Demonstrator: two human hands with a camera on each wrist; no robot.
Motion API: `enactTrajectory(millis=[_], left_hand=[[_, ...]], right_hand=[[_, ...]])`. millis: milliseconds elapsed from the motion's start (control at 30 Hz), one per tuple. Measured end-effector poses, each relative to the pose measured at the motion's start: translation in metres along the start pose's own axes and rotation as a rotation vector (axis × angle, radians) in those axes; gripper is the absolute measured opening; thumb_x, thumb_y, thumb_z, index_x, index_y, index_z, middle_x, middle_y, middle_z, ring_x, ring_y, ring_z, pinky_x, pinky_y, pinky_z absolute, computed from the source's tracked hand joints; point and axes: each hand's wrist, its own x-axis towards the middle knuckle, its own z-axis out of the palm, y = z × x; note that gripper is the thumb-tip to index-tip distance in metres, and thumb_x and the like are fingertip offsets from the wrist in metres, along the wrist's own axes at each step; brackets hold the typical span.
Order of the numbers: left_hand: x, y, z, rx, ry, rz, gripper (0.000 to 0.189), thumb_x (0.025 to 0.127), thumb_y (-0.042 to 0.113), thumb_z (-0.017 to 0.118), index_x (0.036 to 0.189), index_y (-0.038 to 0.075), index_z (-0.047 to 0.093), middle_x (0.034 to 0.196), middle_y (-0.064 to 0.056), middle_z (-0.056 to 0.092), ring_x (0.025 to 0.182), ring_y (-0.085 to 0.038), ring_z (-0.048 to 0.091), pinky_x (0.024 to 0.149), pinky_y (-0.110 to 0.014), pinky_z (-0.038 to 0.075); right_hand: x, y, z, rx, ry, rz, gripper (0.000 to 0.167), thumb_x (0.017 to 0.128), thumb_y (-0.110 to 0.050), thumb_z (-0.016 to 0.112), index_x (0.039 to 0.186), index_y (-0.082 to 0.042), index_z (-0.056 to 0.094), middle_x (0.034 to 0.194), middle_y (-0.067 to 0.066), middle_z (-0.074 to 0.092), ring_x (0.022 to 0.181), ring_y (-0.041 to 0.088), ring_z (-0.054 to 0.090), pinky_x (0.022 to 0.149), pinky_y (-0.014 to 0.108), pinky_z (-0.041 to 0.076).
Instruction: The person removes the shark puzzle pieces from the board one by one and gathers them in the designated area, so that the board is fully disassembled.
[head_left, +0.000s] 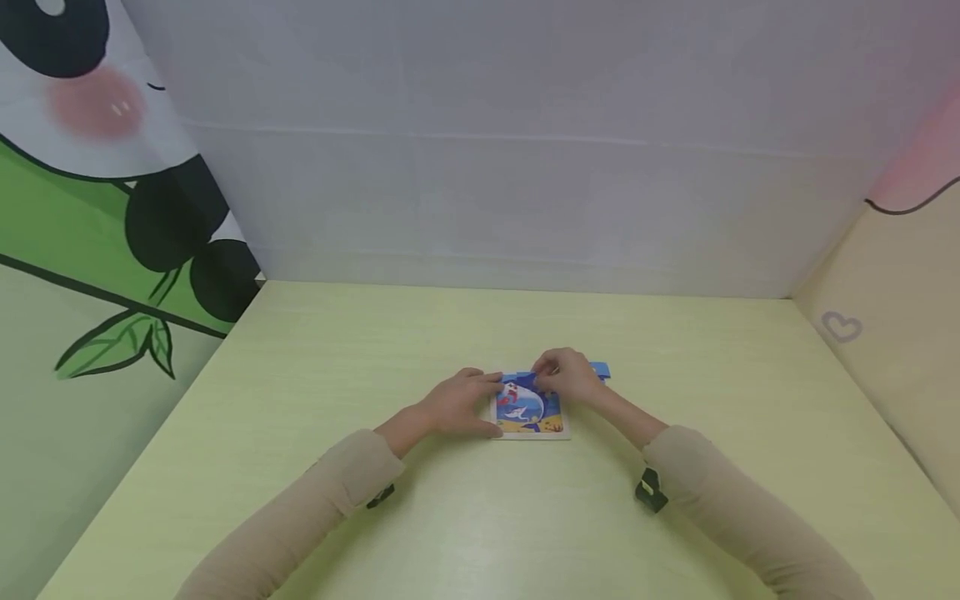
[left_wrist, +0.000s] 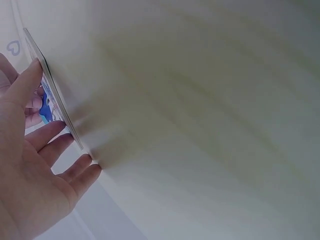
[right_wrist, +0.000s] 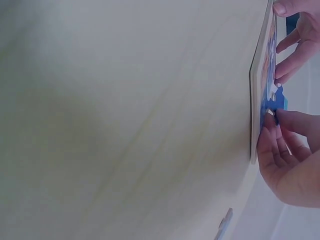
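A jigsaw puzzle board (head_left: 551, 436) with a white whale on a blue sea lies flat on the table, its pale rim showing at the near side. My left hand (head_left: 461, 404) rests along the board's left side, thumb by the near corner and fingers spread toward the far one. Over the board's far right part, my right hand (head_left: 572, 375) pinches a blue puzzle piece (right_wrist: 278, 98) between thumb and fingertips. The piece is tilted up from the board in the right wrist view. Part of the picture is hidden under the right fingers.
Just beyond the right hand lies another blue puzzle piece (head_left: 601, 369) on the pale wooden table (head_left: 360, 333). A white sheet (head_left: 480, 208) hangs behind the table's far edge. Panels with painted figures stand at both sides.
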Motion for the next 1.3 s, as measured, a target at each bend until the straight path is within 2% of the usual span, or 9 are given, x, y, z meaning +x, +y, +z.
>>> enactTrajectory(millis=[400,567,767,967,1300], left_hand=[[0.003,0.000,0.002,-0.001,-0.006,-0.014,0.069,0.075,0.043,0.070,0.130,0.006,0.049,0.141,-0.010,0.037,0.127,-0.032,0.034,0.102,-0.042,0.033],[0.003,0.003,0.001,-0.014,0.014,-0.025,0.067,0.076,0.041,0.069,0.128,0.006,0.050,0.140,-0.011,0.039,0.127,-0.031,0.034,0.101,-0.043,0.035],[0.011,0.010,0.001,-0.009,0.057,-0.105,0.061,0.078,0.040,0.068,0.124,0.004,0.053,0.133,-0.011,0.046,0.120,-0.027,0.041,0.095,-0.039,0.040],[0.024,0.015,0.002,0.014,0.112,-0.176,0.054,0.077,0.038,0.070,0.117,0.005,0.058,0.117,-0.006,0.053,0.104,-0.022,0.048,0.080,-0.034,0.047],[0.030,0.022,0.003,-0.015,0.153,-0.273,0.053,0.074,0.043,0.072,0.111,0.007,0.059,0.105,-0.005,0.052,0.094,-0.020,0.046,0.069,-0.031,0.046]], right_hand=[[-0.003,-0.002,-0.004,0.012,-0.026,-0.038,0.011,0.084,-0.006,0.061,0.093,-0.001,0.064,0.079,0.006,0.062,0.068,0.014,0.058,0.060,0.024,0.049],[-0.003,-0.003,-0.005,0.011,-0.032,-0.055,0.011,0.084,-0.005,0.061,0.094,0.000,0.063,0.080,0.007,0.062,0.070,0.015,0.058,0.061,0.025,0.049],[-0.003,-0.002,-0.005,0.010,-0.037,-0.054,0.012,0.084,-0.005,0.061,0.094,0.001,0.063,0.080,0.007,0.062,0.069,0.015,0.058,0.061,0.025,0.049],[-0.001,0.001,-0.004,0.005,-0.030,-0.069,0.012,0.083,-0.005,0.062,0.093,0.001,0.063,0.079,0.007,0.063,0.069,0.014,0.058,0.061,0.024,0.049],[0.000,-0.001,-0.004,0.011,-0.038,-0.048,0.012,0.083,-0.006,0.062,0.093,0.002,0.064,0.078,0.007,0.063,0.068,0.014,0.059,0.061,0.024,0.050]])
